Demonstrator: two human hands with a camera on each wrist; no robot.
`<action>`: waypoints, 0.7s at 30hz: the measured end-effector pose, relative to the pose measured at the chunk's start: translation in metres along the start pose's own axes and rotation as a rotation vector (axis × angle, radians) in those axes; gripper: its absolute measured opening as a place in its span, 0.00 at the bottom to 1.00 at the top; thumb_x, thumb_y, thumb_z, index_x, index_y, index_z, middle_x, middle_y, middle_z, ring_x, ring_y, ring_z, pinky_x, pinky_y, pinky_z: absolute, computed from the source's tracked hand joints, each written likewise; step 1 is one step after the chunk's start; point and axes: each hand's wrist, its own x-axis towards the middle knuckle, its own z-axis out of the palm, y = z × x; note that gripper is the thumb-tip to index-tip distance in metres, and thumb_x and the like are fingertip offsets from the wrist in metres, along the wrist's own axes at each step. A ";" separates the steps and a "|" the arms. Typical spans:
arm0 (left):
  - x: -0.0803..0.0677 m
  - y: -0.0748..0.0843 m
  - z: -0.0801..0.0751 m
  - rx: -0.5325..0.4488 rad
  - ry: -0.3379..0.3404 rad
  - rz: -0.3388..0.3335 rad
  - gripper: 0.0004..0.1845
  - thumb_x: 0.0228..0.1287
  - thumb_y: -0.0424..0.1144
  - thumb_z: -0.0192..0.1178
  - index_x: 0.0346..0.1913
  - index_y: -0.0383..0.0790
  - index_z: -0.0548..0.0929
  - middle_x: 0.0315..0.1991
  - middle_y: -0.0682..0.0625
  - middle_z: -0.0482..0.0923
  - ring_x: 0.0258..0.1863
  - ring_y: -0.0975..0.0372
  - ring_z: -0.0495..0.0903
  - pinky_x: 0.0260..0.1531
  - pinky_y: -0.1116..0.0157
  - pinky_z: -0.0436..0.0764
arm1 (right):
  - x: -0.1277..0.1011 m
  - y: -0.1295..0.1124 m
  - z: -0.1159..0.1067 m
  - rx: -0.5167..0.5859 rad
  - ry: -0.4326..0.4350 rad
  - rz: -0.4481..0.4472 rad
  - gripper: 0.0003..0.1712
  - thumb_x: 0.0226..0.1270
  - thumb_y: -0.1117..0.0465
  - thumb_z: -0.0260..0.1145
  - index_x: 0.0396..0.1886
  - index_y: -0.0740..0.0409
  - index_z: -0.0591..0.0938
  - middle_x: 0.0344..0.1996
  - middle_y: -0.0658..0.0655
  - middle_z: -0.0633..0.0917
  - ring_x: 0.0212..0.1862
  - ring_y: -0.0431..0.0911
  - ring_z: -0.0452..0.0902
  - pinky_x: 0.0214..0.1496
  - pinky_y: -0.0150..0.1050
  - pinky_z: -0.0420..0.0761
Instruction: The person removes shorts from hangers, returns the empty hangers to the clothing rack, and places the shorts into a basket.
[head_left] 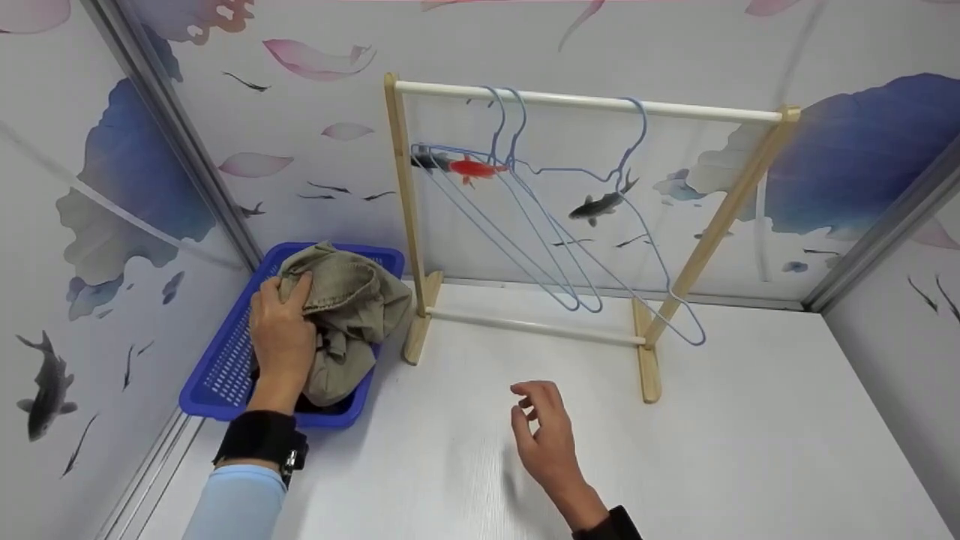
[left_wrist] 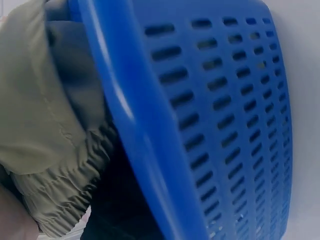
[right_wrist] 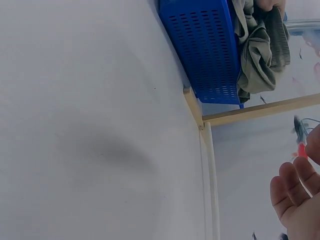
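Observation:
My left hand (head_left: 283, 330) grips a khaki garment (head_left: 341, 300) with a gathered elastic band, at the left edge of the bunched cloth. The garment lies in a heap in a blue plastic basket (head_left: 214, 394) and hangs partly over its right rim. Up close in the left wrist view, the elastic band (left_wrist: 65, 190) shows beside the basket's slotted wall (left_wrist: 215, 100); dark cloth (left_wrist: 120, 205) lies under it. Over the table, my right hand (head_left: 547, 439) hovers with fingers loosely bent and nothing in it. In the right wrist view its fingers (right_wrist: 290, 182) are apart from everything.
A small clothes rack with wooden legs (head_left: 405, 187) and a white top rail (head_left: 585, 100) stands behind the hands. Three blue wire hangers (head_left: 637, 127) hang on it, two close together toward the left. Patterned wall panels (head_left: 315, 210) enclose the white table (head_left: 735, 442).

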 end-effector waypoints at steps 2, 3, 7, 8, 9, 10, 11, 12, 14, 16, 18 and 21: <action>0.001 -0.002 0.000 0.034 -0.034 -0.009 0.33 0.53 0.12 0.57 0.62 0.36 0.84 0.58 0.25 0.71 0.54 0.32 0.73 0.53 0.37 0.75 | 0.000 0.000 0.000 -0.001 0.003 -0.010 0.19 0.65 0.80 0.62 0.50 0.59 0.82 0.46 0.54 0.80 0.41 0.47 0.79 0.38 0.40 0.81; 0.002 -0.002 0.001 0.051 -0.052 -0.013 0.32 0.55 0.13 0.57 0.63 0.36 0.84 0.58 0.24 0.71 0.54 0.32 0.72 0.53 0.37 0.74 | 0.000 0.000 0.000 -0.003 0.003 -0.014 0.19 0.65 0.80 0.62 0.50 0.59 0.82 0.46 0.54 0.80 0.41 0.47 0.79 0.38 0.40 0.81; 0.003 -0.001 0.002 0.174 -0.128 -0.017 0.31 0.61 0.16 0.57 0.66 0.40 0.81 0.61 0.25 0.69 0.54 0.32 0.72 0.52 0.37 0.75 | 0.001 0.000 -0.001 -0.005 0.008 -0.021 0.19 0.64 0.81 0.62 0.50 0.60 0.82 0.46 0.55 0.80 0.41 0.47 0.79 0.37 0.41 0.82; 0.003 -0.001 0.002 0.210 -0.146 -0.014 0.31 0.62 0.18 0.58 0.67 0.41 0.81 0.61 0.25 0.68 0.54 0.32 0.72 0.52 0.37 0.75 | 0.001 0.000 -0.001 -0.006 0.009 -0.021 0.19 0.64 0.80 0.62 0.51 0.60 0.82 0.46 0.55 0.80 0.41 0.47 0.80 0.37 0.41 0.82; 0.002 -0.001 0.003 0.243 -0.163 -0.011 0.30 0.64 0.19 0.58 0.67 0.42 0.81 0.61 0.25 0.68 0.54 0.32 0.72 0.52 0.37 0.75 | 0.000 0.000 -0.001 -0.006 0.010 -0.021 0.19 0.64 0.80 0.62 0.50 0.60 0.82 0.46 0.55 0.80 0.41 0.47 0.80 0.37 0.41 0.82; 0.002 -0.001 0.004 0.273 -0.179 -0.009 0.28 0.66 0.20 0.58 0.67 0.42 0.81 0.62 0.25 0.69 0.54 0.32 0.72 0.51 0.37 0.75 | 0.000 0.000 -0.001 -0.006 0.011 -0.021 0.19 0.64 0.80 0.62 0.50 0.60 0.82 0.46 0.55 0.80 0.41 0.47 0.80 0.37 0.42 0.82; 0.001 -0.002 0.006 0.295 -0.193 -0.008 0.27 0.68 0.22 0.58 0.67 0.43 0.81 0.62 0.25 0.69 0.54 0.32 0.72 0.51 0.38 0.76 | 0.000 0.000 -0.001 -0.006 0.012 -0.021 0.19 0.64 0.80 0.62 0.50 0.60 0.82 0.46 0.55 0.80 0.41 0.47 0.80 0.37 0.42 0.82; 0.001 -0.002 0.007 0.315 -0.209 -0.008 0.25 0.70 0.23 0.57 0.67 0.42 0.81 0.63 0.26 0.69 0.54 0.32 0.73 0.51 0.38 0.76 | 0.000 0.001 -0.001 -0.007 0.012 -0.021 0.19 0.64 0.80 0.62 0.50 0.60 0.82 0.46 0.55 0.80 0.41 0.47 0.80 0.37 0.42 0.82; -0.001 -0.002 0.010 0.350 -0.233 -0.008 0.22 0.73 0.26 0.55 0.66 0.41 0.82 0.63 0.26 0.69 0.55 0.32 0.73 0.51 0.38 0.76 | 0.000 0.001 -0.001 -0.009 0.012 -0.023 0.19 0.64 0.80 0.63 0.50 0.61 0.82 0.46 0.55 0.80 0.41 0.47 0.80 0.37 0.41 0.82; -0.002 -0.002 0.013 0.381 -0.256 -0.009 0.19 0.76 0.29 0.53 0.64 0.39 0.84 0.63 0.25 0.70 0.55 0.32 0.74 0.51 0.38 0.77 | 0.000 0.001 -0.001 -0.011 0.011 -0.025 0.18 0.64 0.80 0.63 0.50 0.62 0.82 0.46 0.55 0.80 0.41 0.47 0.80 0.37 0.39 0.81; -0.004 -0.002 0.016 0.409 -0.275 -0.009 0.17 0.77 0.30 0.53 0.61 0.37 0.85 0.62 0.24 0.71 0.55 0.31 0.74 0.50 0.38 0.78 | -0.001 0.001 -0.001 -0.012 0.007 -0.021 0.18 0.64 0.80 0.63 0.50 0.62 0.82 0.46 0.55 0.80 0.41 0.46 0.79 0.38 0.38 0.81; -0.005 -0.003 0.019 0.435 -0.304 -0.019 0.15 0.77 0.30 0.52 0.56 0.32 0.86 0.61 0.23 0.71 0.55 0.30 0.75 0.48 0.38 0.79 | -0.002 0.000 -0.001 -0.011 -0.003 -0.006 0.19 0.65 0.79 0.62 0.51 0.60 0.82 0.47 0.54 0.80 0.42 0.46 0.79 0.39 0.36 0.81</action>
